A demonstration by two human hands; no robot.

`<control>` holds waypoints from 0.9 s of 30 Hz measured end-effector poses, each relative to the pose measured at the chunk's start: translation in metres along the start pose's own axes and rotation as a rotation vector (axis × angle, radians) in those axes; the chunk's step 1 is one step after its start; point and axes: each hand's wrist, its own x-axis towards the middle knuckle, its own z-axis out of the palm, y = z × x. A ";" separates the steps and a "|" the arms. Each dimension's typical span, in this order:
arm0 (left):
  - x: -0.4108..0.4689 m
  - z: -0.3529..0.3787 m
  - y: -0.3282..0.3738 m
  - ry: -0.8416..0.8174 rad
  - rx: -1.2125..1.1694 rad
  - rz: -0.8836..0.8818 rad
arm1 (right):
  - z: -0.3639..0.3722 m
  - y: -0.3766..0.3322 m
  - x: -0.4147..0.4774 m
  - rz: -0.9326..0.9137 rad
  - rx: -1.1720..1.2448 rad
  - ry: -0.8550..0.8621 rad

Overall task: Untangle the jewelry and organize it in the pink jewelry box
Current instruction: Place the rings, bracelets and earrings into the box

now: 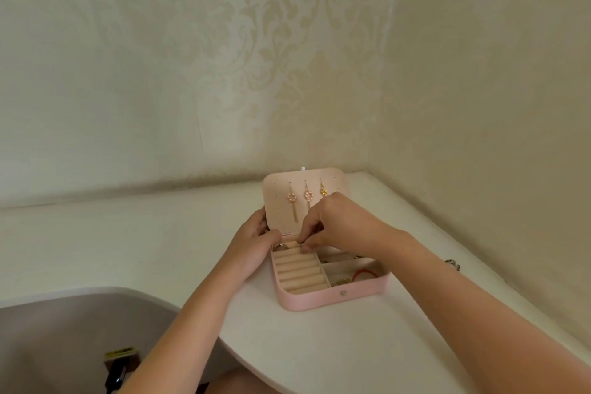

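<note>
The pink jewelry box (319, 301) lies open on the white table, its lid (278, 189) standing upright at the back. Three dangling earrings (307, 197) hang on the lid's inside. My left hand (256, 235) holds the box's left rear corner at the hinge. My right hand (329, 227) reaches over the box, fingertips curled down and pinching something small at the far end of the ring rolls (300, 272); what it pinches is hidden. A red band (364, 273) and gold pieces (340, 281) lie in the right compartments.
A small silver piece of jewelry (452, 264) lies on the table (160, 233) right of my right forearm. Walls close the corner behind and to the right. The table's curved front edge drops to a grey floor at lower left, with a dark object (118, 368) there.
</note>
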 end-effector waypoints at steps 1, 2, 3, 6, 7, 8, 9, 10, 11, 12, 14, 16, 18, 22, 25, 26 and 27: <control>0.000 0.000 0.000 -0.006 0.008 0.004 | 0.001 0.000 0.002 -0.007 -0.004 -0.004; 0.000 0.000 0.000 -0.012 0.012 0.007 | 0.003 0.001 0.003 -0.017 -0.019 -0.008; 0.000 -0.001 0.000 -0.016 0.009 0.007 | 0.004 0.001 0.004 -0.030 -0.044 -0.013; 0.002 -0.001 -0.002 -0.010 0.003 0.008 | 0.008 0.001 0.005 -0.085 -0.109 -0.014; 0.003 -0.001 -0.003 -0.009 0.001 0.010 | 0.009 0.002 0.005 -0.100 -0.109 -0.013; 0.003 -0.001 -0.003 -0.009 -0.001 0.013 | 0.010 0.003 0.005 -0.118 -0.103 -0.015; 0.003 -0.001 -0.003 -0.010 0.000 0.016 | 0.011 0.004 0.005 -0.137 -0.096 -0.019; 0.004 -0.001 -0.003 -0.010 0.000 0.020 | 0.011 0.004 0.003 -0.154 -0.094 -0.020; 0.004 -0.001 -0.004 -0.012 -0.001 0.023 | 0.011 0.004 0.002 -0.163 -0.097 -0.021; 0.004 -0.001 -0.004 -0.013 -0.001 0.026 | 0.011 0.004 0.001 -0.166 -0.100 -0.019; 0.004 0.000 -0.004 -0.011 -0.002 0.022 | 0.011 0.005 -0.001 -0.153 -0.091 -0.008; 0.005 0.000 -0.004 -0.012 -0.002 0.021 | 0.011 0.006 -0.002 -0.107 -0.051 0.008; 0.005 -0.001 -0.004 -0.014 0.005 0.022 | 0.011 0.007 -0.003 -0.084 0.001 0.020; 0.004 -0.001 -0.004 -0.007 0.009 0.020 | 0.014 0.008 -0.004 -0.086 0.012 0.009; 0.004 0.000 -0.001 0.005 0.005 0.021 | 0.015 0.008 -0.003 -0.091 -0.039 -0.007; 0.003 0.001 0.000 0.011 -0.007 0.014 | 0.015 0.008 -0.003 -0.087 -0.048 -0.013; 0.002 0.001 0.001 0.017 -0.023 0.005 | 0.014 0.008 -0.003 -0.083 -0.056 -0.021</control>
